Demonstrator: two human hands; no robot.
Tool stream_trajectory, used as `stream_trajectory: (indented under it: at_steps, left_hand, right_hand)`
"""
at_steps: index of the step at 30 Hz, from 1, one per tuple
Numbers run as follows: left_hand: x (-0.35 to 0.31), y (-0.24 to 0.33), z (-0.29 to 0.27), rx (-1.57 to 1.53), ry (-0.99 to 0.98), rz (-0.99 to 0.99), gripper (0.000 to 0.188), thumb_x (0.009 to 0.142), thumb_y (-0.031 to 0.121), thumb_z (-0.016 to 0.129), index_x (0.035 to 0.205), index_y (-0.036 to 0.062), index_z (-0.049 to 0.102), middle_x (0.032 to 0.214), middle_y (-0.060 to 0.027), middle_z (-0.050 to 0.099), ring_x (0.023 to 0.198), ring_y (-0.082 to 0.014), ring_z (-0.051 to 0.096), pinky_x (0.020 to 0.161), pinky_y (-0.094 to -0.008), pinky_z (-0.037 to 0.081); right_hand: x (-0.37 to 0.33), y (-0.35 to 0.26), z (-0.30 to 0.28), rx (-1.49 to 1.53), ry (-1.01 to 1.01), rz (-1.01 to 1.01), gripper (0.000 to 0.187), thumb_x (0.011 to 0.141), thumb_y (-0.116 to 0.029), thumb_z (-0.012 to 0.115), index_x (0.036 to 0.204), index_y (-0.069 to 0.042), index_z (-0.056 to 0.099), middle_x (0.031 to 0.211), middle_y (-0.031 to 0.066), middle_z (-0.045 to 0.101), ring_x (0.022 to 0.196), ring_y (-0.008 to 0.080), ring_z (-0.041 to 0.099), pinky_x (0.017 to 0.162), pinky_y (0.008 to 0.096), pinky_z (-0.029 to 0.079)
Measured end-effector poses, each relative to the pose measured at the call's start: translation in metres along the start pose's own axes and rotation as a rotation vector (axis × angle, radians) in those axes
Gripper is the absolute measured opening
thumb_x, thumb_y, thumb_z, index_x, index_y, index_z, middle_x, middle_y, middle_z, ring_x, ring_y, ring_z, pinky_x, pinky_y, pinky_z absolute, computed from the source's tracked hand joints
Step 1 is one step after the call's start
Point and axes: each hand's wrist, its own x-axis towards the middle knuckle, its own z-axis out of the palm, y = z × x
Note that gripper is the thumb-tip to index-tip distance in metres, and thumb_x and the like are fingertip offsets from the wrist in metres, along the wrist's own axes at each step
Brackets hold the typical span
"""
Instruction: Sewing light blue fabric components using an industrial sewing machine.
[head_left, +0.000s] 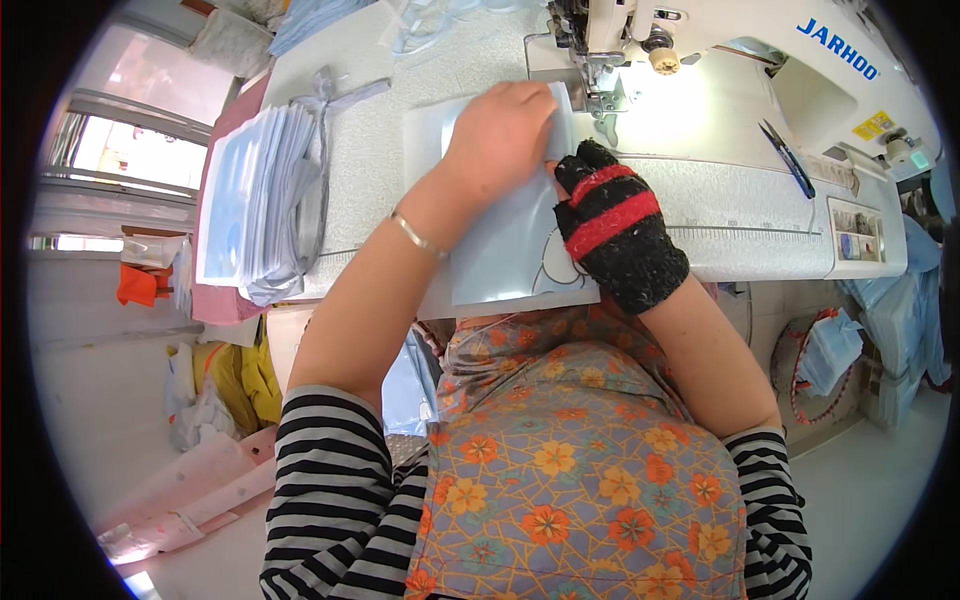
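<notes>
A smooth light blue sheet of material [495,255] with a dark line drawing near its lower right corner lies in front of the sewing machine [640,30]. My bare left hand [505,130] is closed at its upper right edge, just left of the presser foot [603,95]; the fingertips are hidden and slightly blurred. My right hand [620,225] wears a black and red fingerless glove. Its fingers are curled over the sheet's right edge, close below my left hand, and seem to pinch it; what lies beneath them is hidden.
To the left stands a tied stack of light blue pieces [255,200]. Black-handled thread snips [790,160] lie right of the needle, above a small parts tray [858,238]. A round basket [815,365] with blue pieces is below right. More blue material [325,25] lies at the back.
</notes>
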Motion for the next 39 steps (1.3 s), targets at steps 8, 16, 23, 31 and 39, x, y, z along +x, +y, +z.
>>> stream_trajectory:
  at_steps: [8, 16, 23, 31, 39]
  left_hand:
    - [-0.012, 0.044, 0.001, -0.089, 0.035, -0.082, 0.039, 0.085, 0.014, 0.065, 0.12, -0.002, 0.058, 0.131, -0.0228, 0.056, 0.122, -0.0378, 0.053, 0.105, -0.0455, 0.042]
    - [0.002, 0.035, 0.01, -0.13, 0.031, -0.054, 0.039, 0.088, 0.022, 0.064, 0.119, -0.0005, 0.058, 0.133, -0.0234, 0.055, 0.126, -0.0382, 0.051, 0.107, -0.0504, 0.041]
    - [-0.004, 0.038, 0.006, -0.119, 0.018, -0.03, 0.037, 0.088, 0.022, 0.064, 0.118, 0.0004, 0.06, 0.132, -0.023, 0.056, 0.126, -0.037, 0.053, 0.106, -0.0503, 0.042]
    - [0.006, 0.034, 0.018, -0.081, 0.081, -0.037, 0.03, 0.088, 0.022, 0.063, 0.11, 0.002, 0.062, 0.128, -0.0214, 0.06, 0.123, -0.0347, 0.056, 0.104, -0.049, 0.043]
    - [0.004, 0.029, 0.018, -0.064, 0.079, -0.034, 0.033, 0.086, 0.019, 0.061, 0.115, 0.0017, 0.06, 0.127, -0.0219, 0.06, 0.122, -0.0344, 0.056, 0.103, -0.0504, 0.045]
  right_hand:
    - [0.004, 0.032, -0.029, -0.059, 0.05, 0.112, 0.016, 0.089, -0.012, 0.062, 0.103, -0.009, 0.07, 0.094, 0.0164, 0.067, 0.096, 0.0355, 0.064, 0.083, 0.0465, 0.052]
    - [0.037, 0.088, -0.022, -0.285, -0.071, -0.053, 0.029, 0.084, -0.01, 0.061, 0.111, -0.013, 0.069, 0.1, 0.0139, 0.064, 0.098, 0.0355, 0.061, 0.088, 0.0463, 0.05]
    - [0.03, 0.092, -0.009, -0.315, 0.037, -0.176, 0.028, 0.08, -0.008, 0.061, 0.107, -0.009, 0.067, 0.103, 0.0147, 0.062, 0.098, 0.0351, 0.061, 0.088, 0.0459, 0.05]
    - [0.028, 0.091, -0.015, -0.261, -0.031, -0.034, 0.029, 0.079, -0.005, 0.061, 0.108, -0.007, 0.066, 0.112, 0.0144, 0.064, 0.105, 0.0345, 0.061, 0.091, 0.0445, 0.05]
    - [0.009, 0.069, -0.029, 0.031, -0.085, -0.104, 0.031, 0.078, 0.006, 0.06, 0.106, -0.006, 0.067, 0.116, 0.0141, 0.066, 0.106, 0.0339, 0.063, 0.091, 0.0418, 0.052]
